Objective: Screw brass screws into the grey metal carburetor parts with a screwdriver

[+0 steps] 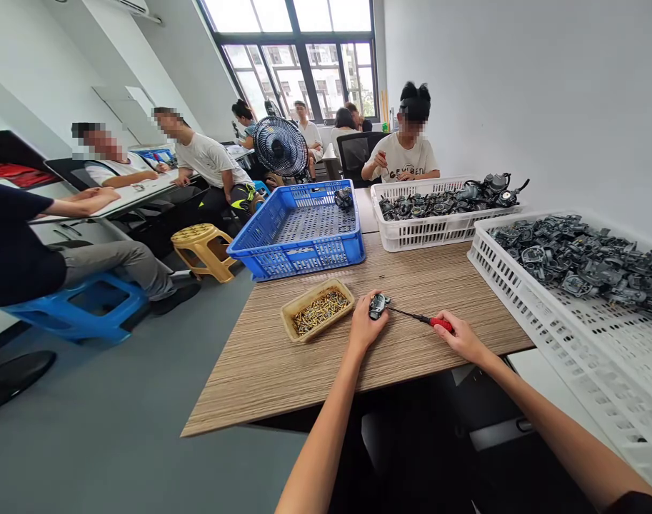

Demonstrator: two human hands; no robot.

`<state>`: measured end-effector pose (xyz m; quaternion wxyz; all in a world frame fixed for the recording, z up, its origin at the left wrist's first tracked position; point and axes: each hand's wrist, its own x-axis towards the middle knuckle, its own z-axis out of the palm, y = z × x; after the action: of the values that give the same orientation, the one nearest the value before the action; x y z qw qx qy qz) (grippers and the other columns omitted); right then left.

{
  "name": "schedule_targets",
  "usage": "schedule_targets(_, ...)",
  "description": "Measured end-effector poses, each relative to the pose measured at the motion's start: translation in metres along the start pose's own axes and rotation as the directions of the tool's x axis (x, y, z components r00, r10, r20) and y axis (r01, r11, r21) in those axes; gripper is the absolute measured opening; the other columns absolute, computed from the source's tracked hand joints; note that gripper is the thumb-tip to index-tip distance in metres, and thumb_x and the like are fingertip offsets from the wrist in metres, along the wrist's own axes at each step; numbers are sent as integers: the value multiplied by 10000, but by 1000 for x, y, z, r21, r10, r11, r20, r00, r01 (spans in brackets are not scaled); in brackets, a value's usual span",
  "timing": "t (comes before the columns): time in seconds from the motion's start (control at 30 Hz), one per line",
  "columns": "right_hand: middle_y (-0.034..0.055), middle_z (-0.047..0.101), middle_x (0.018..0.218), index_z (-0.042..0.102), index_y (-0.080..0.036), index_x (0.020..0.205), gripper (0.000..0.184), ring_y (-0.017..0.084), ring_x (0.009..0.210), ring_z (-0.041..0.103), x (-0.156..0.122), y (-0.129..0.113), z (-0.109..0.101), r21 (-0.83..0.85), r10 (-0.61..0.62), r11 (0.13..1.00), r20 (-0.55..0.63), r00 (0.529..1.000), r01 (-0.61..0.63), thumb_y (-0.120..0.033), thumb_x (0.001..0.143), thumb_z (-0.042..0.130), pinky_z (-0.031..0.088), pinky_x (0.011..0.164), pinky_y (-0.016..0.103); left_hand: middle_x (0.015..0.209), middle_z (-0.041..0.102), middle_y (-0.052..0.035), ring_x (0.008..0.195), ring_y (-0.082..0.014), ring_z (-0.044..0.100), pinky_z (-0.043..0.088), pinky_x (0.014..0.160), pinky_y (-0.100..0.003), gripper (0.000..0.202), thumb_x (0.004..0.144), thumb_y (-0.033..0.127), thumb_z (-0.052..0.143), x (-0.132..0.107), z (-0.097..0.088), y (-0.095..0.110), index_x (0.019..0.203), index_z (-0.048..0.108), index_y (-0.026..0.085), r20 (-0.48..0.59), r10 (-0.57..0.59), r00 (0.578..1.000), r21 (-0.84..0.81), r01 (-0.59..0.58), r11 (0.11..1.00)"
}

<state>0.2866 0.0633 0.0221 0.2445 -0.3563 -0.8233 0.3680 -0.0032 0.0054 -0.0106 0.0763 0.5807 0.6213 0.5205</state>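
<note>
My left hand (364, 325) is wrapped round a small grey metal carburetor (378, 306), holding it on the wood-grain table (283, 378). In my right hand (459, 337) is a screwdriver (438, 323) with a red and black handle. Its dark shaft points left, and the tip meets the carburetor's right side; the exact contact point is too small to make out. Left of my left hand sits a tan tray (290, 330) holding many small brass-coloured screws (321, 311).
A blue crate (298, 257) with one carburetor (343, 199) in it stands at the back left. White crates heaped with carburetors stand at the back (427, 238) and right (550, 314). A person (405, 153) sits across the table. A fan (281, 146) stands beyond.
</note>
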Motion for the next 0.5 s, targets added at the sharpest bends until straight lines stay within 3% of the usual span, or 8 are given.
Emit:
schedule_targets(0.17, -7, 618, 780, 562, -253, 1000, 274, 202, 694, 545, 0, 1, 0, -10, 6, 1000, -9, 1000, -6, -526, 987, 546, 416, 673, 319, 1253, 725, -92, 1193, -267, 685, 536, 1093, -422, 504, 831, 152, 669, 0, 0, 1, 1330, 643, 218, 8, -9, 1000, -6, 9, 1000)
schedule_targets(0.5, 19, 665, 857, 584, -249, 1001, 284, 223, 778, 607, 0, -3, -1, -2, -2, 1000, -5, 1000, 2, -528, 1000, 534, 448, 722, 330, 1265, 727, -101, 1220, -279, 679, 528, 1110, -439, 501, 839, 178, 676, 0, 0, 0, 1337, 642, 216, 10, -18, 1000, -8, 18, 1000)
